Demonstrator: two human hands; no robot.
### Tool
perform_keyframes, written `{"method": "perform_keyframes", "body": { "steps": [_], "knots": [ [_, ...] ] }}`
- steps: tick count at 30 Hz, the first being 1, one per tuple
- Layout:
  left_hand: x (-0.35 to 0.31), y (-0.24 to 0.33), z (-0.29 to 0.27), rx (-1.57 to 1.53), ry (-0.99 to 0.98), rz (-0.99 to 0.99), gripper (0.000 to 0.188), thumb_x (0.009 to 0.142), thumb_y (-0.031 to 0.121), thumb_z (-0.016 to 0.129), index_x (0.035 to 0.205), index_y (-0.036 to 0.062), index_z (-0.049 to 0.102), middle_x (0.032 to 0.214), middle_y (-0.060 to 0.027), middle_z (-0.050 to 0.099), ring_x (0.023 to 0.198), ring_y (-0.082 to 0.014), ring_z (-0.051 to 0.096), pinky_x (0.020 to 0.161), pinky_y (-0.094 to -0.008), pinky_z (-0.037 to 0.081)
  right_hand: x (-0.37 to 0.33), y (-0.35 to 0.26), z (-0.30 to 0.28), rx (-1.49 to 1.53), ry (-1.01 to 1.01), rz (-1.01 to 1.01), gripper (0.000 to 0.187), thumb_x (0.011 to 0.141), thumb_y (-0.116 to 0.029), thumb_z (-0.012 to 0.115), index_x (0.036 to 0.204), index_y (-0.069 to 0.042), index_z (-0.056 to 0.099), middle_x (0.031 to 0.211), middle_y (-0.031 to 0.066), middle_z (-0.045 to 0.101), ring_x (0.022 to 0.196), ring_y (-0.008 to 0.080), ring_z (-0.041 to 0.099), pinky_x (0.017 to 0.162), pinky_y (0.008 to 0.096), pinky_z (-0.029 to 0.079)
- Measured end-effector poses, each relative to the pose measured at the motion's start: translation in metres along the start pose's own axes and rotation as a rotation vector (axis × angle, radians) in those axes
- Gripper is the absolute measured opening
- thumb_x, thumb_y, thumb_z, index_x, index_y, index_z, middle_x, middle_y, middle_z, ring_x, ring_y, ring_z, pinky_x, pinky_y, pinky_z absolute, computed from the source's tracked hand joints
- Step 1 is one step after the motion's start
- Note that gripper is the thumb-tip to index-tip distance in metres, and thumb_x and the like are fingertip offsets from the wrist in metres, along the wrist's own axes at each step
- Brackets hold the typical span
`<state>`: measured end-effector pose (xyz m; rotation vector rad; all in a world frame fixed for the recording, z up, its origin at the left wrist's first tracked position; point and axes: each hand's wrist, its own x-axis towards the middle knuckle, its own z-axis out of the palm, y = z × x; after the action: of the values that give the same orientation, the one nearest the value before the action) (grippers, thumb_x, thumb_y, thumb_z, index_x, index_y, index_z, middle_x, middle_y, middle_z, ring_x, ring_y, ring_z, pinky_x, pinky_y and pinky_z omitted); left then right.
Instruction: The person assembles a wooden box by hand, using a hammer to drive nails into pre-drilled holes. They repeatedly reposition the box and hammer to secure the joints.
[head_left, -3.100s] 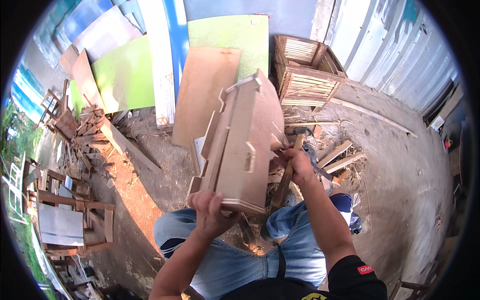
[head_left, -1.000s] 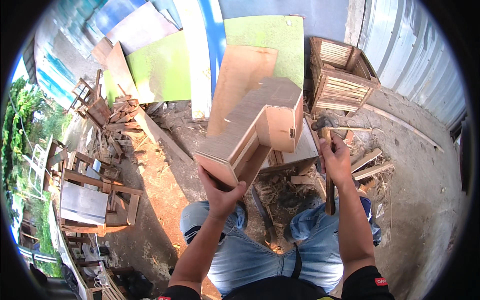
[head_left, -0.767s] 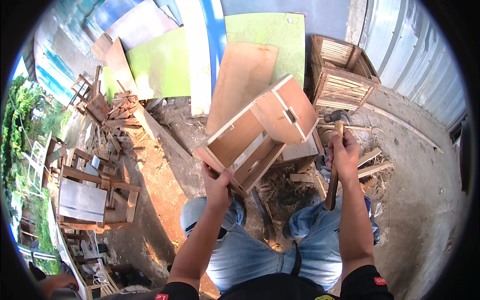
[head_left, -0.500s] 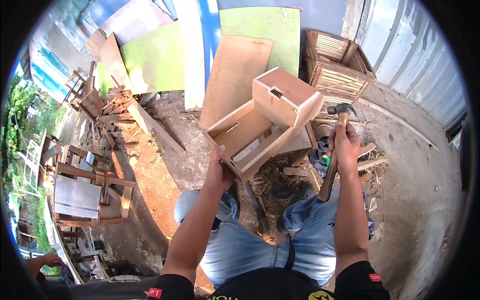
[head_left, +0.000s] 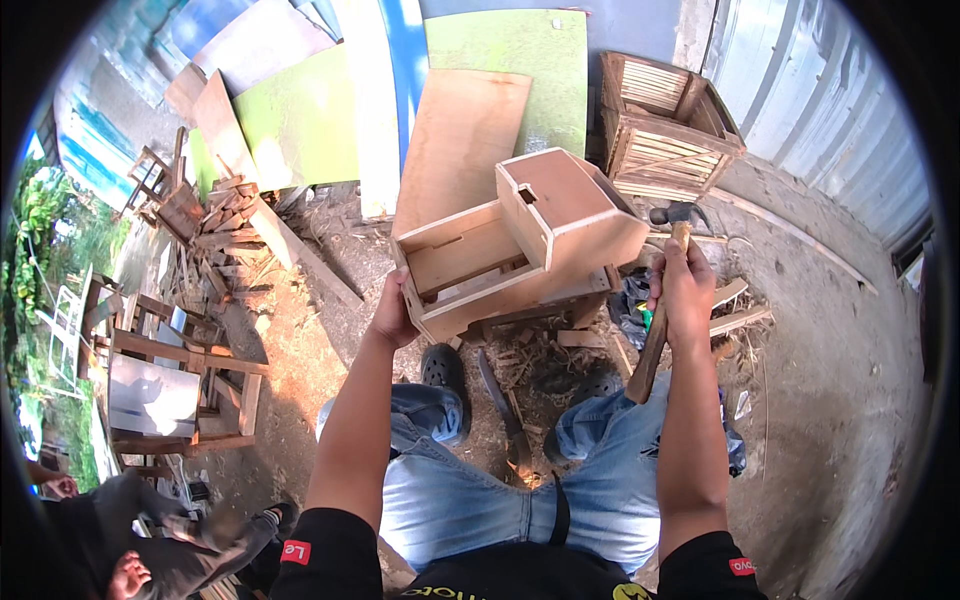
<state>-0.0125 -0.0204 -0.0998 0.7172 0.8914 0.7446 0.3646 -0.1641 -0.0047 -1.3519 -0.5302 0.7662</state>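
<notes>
My left hand [head_left: 393,308] grips the near left corner of a plywood box [head_left: 590,255], its fingers closed round the end panel. The box has an open, tray-like left part and a taller closed part with slanted sides on the right; a small notch shows in its upper edge. Beneath it stands a low wooden stool or stand [head_left: 540,315], mostly hidden. Off to the right of the box, my right hand [head_left: 684,290] is wrapped round the wooden handle of a claw hammer [head_left: 655,350], held upright with the dark metal head above my fist.
A long-bladed knife or machete [head_left: 500,400] lies between my feet among wood shavings. Slatted crates [head_left: 670,130] stand at the far right. Plywood sheets [head_left: 465,140] lean at the back. Scrap wood [head_left: 235,220] and wooden frames [head_left: 185,375] lie left. Another person [head_left: 150,540] is at the lower left.
The box has turned and levelled, its near left end swinging left and away from me with my left hand. The hammer stays about where it was. The other person shows more at lower left.
</notes>
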Motion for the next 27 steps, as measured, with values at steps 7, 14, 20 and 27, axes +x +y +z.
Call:
{"method": "perform_keyframes", "body": {
  "steps": [7, 14, 20, 27],
  "knots": [
    [0.02, 0.013, -0.027, 0.219, 0.014, -0.008, 0.082, 0.088, 0.068, 0.052, 0.142, 0.0062, 0.049, 0.133, -0.0122, 0.059, 0.116, -0.026, 0.059, 0.101, -0.0448, 0.047, -0.002, 0.003, 0.002, -0.051, 0.019, -0.017, 0.022, 0.102, -0.023, 0.055, 0.094, -0.003, 0.056, 0.074, 0.0033, 0.055, 0.047, 0.008, 0.049, 0.036, 0.0243, 0.041],
    [0.029, 0.0, -0.05, 0.255, 0.165, -0.033, 0.07, 0.094, 0.055, 0.054, 0.14, 0.0032, 0.049, 0.132, -0.0128, 0.061, 0.111, -0.0269, 0.062, 0.094, -0.0436, 0.051, 0.001, 0.006, 0.009, -0.109, 0.017, 0.003, 0.029, 0.103, -0.031, 0.055, 0.087, -0.007, 0.055, 0.058, 0.0004, 0.048, 0.039, 0.009, 0.044, 0.034, 0.0245, 0.038],
    [0.027, 0.008, -0.036, 0.598, 0.329, 0.105, 0.045, 0.095, 0.029, 0.053, 0.124, -0.0052, 0.058, 0.104, -0.0143, 0.067, 0.089, -0.0224, 0.066, 0.074, -0.0364, 0.054, -0.003, 0.002, 0.009, -0.111, 0.022, -0.008, 0.028, 0.103, -0.03, 0.056, 0.088, -0.006, 0.055, 0.065, 0.0008, 0.053, 0.043, 0.0078, 0.046, 0.034, 0.0241, 0.04],
    [0.033, 0.04, -0.04, 0.767, 0.268, 0.004, 0.033, 0.093, 0.023, 0.052, 0.104, -0.0054, 0.065, 0.083, -0.0099, 0.065, 0.07, -0.0163, 0.062, 0.057, -0.0332, 0.048, -0.006, -0.003, 0.002, -0.137, 0.056, 0.027, 0.024, 0.102, -0.025, 0.055, 0.091, -0.004, 0.056, 0.073, 0.0026, 0.054, 0.047, 0.0079, 0.049, 0.037, 0.0246, 0.042]
  ]
}}
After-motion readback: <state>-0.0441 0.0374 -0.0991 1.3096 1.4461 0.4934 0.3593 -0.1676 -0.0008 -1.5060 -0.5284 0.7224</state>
